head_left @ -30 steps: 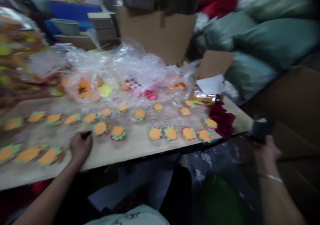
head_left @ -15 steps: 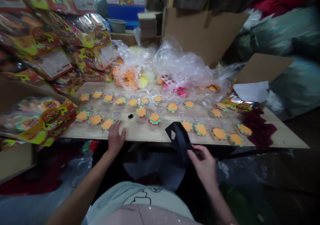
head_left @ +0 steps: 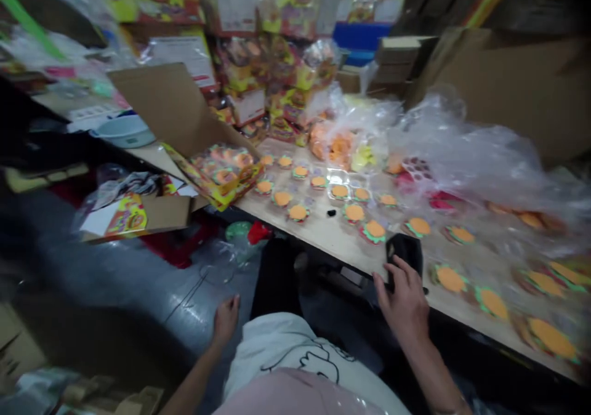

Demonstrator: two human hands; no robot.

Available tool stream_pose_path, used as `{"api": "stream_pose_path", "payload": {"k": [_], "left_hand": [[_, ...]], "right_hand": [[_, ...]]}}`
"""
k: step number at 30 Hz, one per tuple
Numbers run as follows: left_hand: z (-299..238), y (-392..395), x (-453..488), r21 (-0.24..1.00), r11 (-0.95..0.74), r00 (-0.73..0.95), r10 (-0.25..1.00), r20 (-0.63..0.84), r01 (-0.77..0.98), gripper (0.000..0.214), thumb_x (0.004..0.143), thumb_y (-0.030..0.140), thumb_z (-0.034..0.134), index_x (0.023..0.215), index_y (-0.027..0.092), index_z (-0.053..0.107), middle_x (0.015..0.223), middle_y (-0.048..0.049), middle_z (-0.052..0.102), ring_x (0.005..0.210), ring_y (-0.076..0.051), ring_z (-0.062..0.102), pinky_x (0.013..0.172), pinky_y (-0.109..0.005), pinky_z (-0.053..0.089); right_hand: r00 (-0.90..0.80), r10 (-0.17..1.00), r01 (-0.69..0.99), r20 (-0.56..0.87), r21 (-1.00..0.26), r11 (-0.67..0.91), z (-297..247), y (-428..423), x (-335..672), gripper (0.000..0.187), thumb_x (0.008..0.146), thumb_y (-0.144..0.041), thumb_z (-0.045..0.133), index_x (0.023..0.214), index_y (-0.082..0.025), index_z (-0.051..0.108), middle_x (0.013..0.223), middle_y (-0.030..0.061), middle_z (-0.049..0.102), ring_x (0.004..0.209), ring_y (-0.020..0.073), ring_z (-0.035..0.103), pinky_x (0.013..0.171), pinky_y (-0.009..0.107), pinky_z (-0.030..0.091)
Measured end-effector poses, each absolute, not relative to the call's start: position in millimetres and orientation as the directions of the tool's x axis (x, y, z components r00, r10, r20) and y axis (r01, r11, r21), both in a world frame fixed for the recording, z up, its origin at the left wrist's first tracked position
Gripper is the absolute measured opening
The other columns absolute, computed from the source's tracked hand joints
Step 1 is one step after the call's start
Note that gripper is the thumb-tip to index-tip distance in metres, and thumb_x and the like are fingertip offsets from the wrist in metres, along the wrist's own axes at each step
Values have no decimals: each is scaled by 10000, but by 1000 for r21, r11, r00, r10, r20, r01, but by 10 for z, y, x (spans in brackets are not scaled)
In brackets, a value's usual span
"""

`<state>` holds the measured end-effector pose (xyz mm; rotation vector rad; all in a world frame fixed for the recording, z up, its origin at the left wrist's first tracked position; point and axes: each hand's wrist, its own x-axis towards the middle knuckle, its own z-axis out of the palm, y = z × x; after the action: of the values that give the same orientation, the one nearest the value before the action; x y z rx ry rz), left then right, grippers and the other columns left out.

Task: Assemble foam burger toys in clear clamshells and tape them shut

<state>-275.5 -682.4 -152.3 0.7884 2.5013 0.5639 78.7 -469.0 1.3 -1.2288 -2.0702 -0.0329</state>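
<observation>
My right hand point(head_left: 406, 301) is at the table's front edge, its fingers apart and touching a black angular object point(head_left: 412, 252) that stands on the tabletop; its exact kind is unclear. Away from the table, low over the floor, my left hand point(head_left: 226, 319) is closed with its fingers curled, and nothing shows in it. Toy burgers with orange tops and green frills stand in loose rows, such as one burger point(head_left: 373, 231) left of the black object and another burger point(head_left: 450, 278) right of it. A small black piece point(head_left: 331, 213) lies among them.
A display box of packed burgers point(head_left: 226, 172) stands at the table's left end. Behind the rows are clear plastic bags point(head_left: 466, 135) and orange pieces point(head_left: 339, 147). An open carton point(head_left: 166, 212) and a pale blue basin point(head_left: 124, 130) are further left. Packaged toys point(head_left: 240, 64) are stacked behind.
The view has swung left. My left hand has left the table edge and dropped to my side, closing. The black object now stands on the table, and my right hand's grip on it has loosened.
</observation>
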Motion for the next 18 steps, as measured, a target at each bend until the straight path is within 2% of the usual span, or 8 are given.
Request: {"api": "stream_pose_path", "payload": {"k": [4,8,14,18], "left_hand": [[-1935,-6922,-2767,514,790,-641,590,-491,334,62,802,151,562,830,161,617,740,-32,644,773,-195,637,701,-285,464],[-2259,-6669,-2863,550,783,-498,614,-612,289,166,845,246,602,949,118,608,920,-47,637,846,-177,613,779,-361,504],[-2562,-5713,-3299,695,698,-450,683,-576,169,227,881,297,559,1056,158,599,1115,-77,593,983,-207,584,844,-388,502],[-2708,-5235,-3629,791,612,-522,674,-523,-3,270,885,328,549,1081,148,595,1121,-72,593,991,-228,585,849,-398,500]], "right_hand": [[-563,666,638,490,-255,727,-24,-4803,262,163,883,-294,490,933,-180,595,1085,117,613,984,233,584,872,383,474],[-720,581,539,379,-222,812,-77,-4909,-192,134,897,-233,463,902,-182,586,988,93,635,949,211,601,848,355,487],[-796,561,537,227,-164,827,-270,-5034,-302,118,903,-219,463,907,-200,580,919,65,653,830,191,631,769,329,516],[-764,587,578,270,-120,807,-467,-4978,-217,124,897,-247,479,954,-219,586,986,67,652,895,208,638,797,344,528]]}}
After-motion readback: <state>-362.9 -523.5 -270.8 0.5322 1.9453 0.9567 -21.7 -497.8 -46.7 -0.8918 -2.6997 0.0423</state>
